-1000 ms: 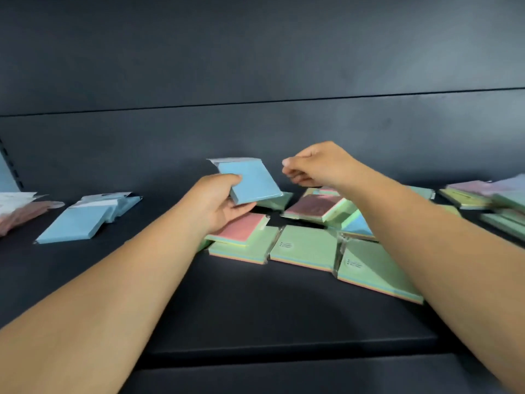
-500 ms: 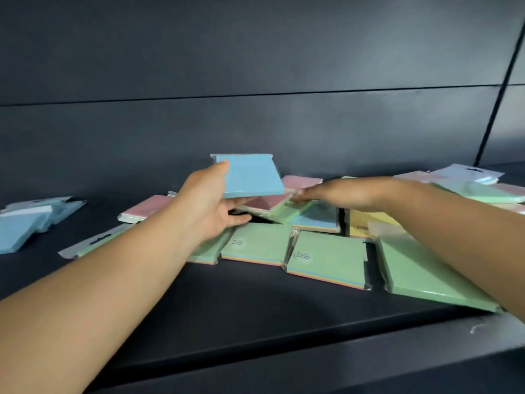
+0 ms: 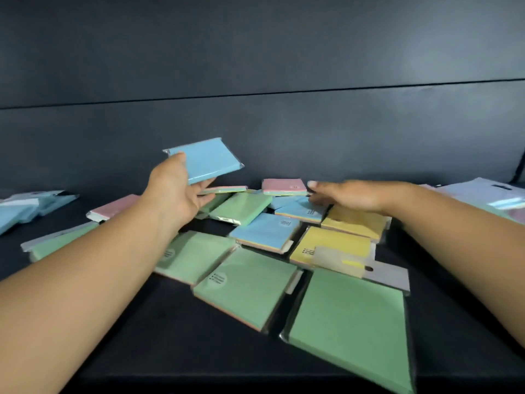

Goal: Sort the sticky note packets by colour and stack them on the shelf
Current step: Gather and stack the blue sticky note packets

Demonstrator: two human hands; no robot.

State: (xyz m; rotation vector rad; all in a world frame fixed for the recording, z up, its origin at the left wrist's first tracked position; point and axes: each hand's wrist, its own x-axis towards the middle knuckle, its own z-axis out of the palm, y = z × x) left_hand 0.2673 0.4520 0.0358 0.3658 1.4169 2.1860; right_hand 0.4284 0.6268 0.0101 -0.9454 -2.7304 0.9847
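Head view: left hand [image 3: 177, 191] grips one blue packet [image 3: 208, 160]; right hand [image 3: 349, 194] flat, fingers spread, over two yellow packets [image 3: 335, 245].

No legible text. Round label on green packet [image 3: 246, 290], at 6 o'clock from the blue packet [image 3: 265, 232]: print too blurred.

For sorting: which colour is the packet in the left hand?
Light blue packet, in the left hand; head view.

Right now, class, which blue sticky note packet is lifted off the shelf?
The blue packet gripped in the left hand, raised above the pile. The other blue packets lie flat on the shelf.
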